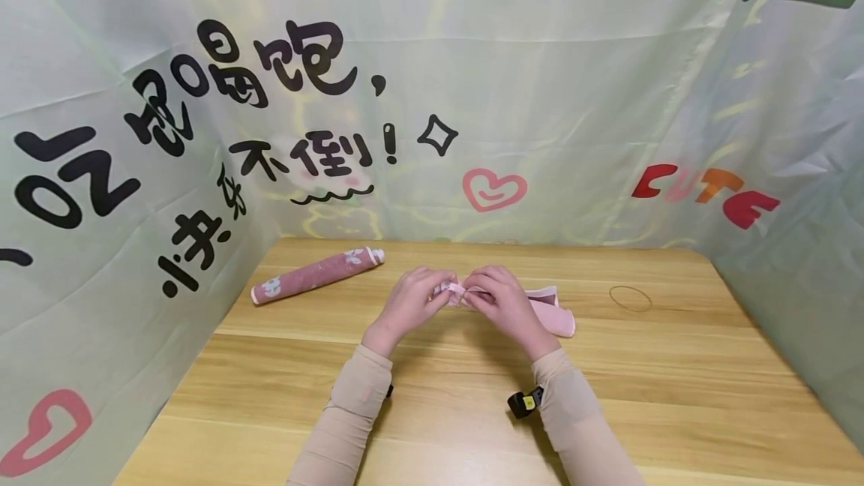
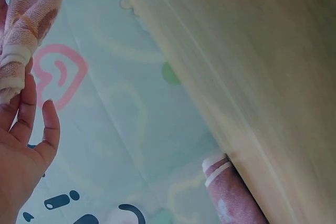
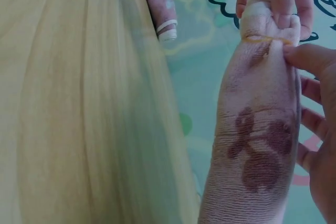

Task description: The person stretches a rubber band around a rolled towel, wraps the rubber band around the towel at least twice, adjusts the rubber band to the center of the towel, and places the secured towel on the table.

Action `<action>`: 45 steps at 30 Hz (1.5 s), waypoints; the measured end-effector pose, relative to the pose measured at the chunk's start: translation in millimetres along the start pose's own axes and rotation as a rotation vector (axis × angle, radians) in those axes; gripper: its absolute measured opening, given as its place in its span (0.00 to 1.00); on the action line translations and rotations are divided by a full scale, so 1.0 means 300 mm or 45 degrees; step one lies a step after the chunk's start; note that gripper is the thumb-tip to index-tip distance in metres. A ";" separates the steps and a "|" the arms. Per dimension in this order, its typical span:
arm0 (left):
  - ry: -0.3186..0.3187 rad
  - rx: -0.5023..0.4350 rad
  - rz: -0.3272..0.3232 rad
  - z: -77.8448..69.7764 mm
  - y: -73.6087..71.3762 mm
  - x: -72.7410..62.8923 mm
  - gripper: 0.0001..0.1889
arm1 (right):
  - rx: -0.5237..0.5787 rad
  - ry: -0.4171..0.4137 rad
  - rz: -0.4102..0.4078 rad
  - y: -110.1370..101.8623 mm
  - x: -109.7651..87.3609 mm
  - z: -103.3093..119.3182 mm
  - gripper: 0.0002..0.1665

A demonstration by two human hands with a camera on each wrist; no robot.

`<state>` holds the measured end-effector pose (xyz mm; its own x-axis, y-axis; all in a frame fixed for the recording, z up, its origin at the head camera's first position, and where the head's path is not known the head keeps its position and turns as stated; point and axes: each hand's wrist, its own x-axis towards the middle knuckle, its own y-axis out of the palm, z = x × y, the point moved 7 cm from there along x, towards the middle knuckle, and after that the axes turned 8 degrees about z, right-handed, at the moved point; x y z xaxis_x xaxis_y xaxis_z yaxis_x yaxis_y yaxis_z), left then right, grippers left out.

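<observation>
Between both hands is a rolled pink towel (image 3: 257, 93), seen large in the right wrist view with a darker flower print. A thin yellowish rubber band (image 3: 262, 39) circles it near one end, where the cloth is drawn in. My left hand (image 1: 413, 298) pinches that narrow end. Close beside it, my right hand (image 1: 502, 302) holds the towel by the band, its thumb touching the cloth there and the other fingers behind the roll. In the head view, the rest of the roll extends to the right, past my right hand; its middle is hidden by the fingers.
A second rolled towel (image 1: 317, 276), mauve with pale prints, lies at the table's back left. One loose rubber band (image 1: 631, 298) rests on the wooden table (image 1: 445, 426) at the right. Printed curtains (image 1: 574, 118) enclose the back and sides.
</observation>
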<state>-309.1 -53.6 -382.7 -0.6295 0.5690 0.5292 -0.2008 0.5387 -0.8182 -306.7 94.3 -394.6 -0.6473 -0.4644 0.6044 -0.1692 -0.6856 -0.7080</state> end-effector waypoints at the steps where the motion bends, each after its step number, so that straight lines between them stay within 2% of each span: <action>1: -0.002 -0.004 0.002 0.000 0.000 0.000 0.07 | -0.003 -0.018 -0.011 -0.001 -0.001 0.002 0.08; 5: -0.004 -0.019 -0.006 0.003 -0.003 -0.001 0.08 | -0.009 -0.096 -0.041 -0.002 -0.001 0.007 0.09; 9: -0.009 -0.042 0.005 0.006 -0.004 -0.003 0.08 | -0.009 -0.137 -0.012 0.001 0.001 0.009 0.08; 12: -0.032 -0.069 0.044 0.010 0.002 -0.005 0.08 | 0.020 -0.098 0.087 0.007 0.002 0.006 0.06; 18: -0.059 -0.084 0.144 0.013 0.020 -0.009 0.10 | 0.136 0.071 0.328 0.020 0.002 -0.002 0.06; 23: -0.102 -0.116 0.128 0.026 0.011 -0.015 0.11 | 0.136 0.061 0.396 0.021 0.009 0.013 0.08; 28: -0.148 -0.114 0.096 0.049 -0.007 -0.016 0.09 | 0.116 0.021 0.428 0.020 0.008 0.021 0.07; 34: -0.234 -0.067 0.057 0.081 -0.026 -0.016 0.09 | 0.089 0.047 0.409 -0.006 0.002 0.012 0.05; 40: -0.241 0.007 0.050 0.073 -0.024 -0.008 0.10 | 0.087 0.101 0.385 -0.025 -0.006 -0.013 0.03; 45: -0.263 -0.034 0.082 0.064 -0.011 -0.004 0.09 | 0.095 0.116 0.362 -0.026 -0.012 -0.021 0.05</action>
<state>-321.9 -68.1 -384.9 -0.7814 0.4648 0.4164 -0.1370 0.5232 -0.8411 -307.8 105.0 -393.5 -0.7255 -0.5938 0.3479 0.0815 -0.5761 -0.8133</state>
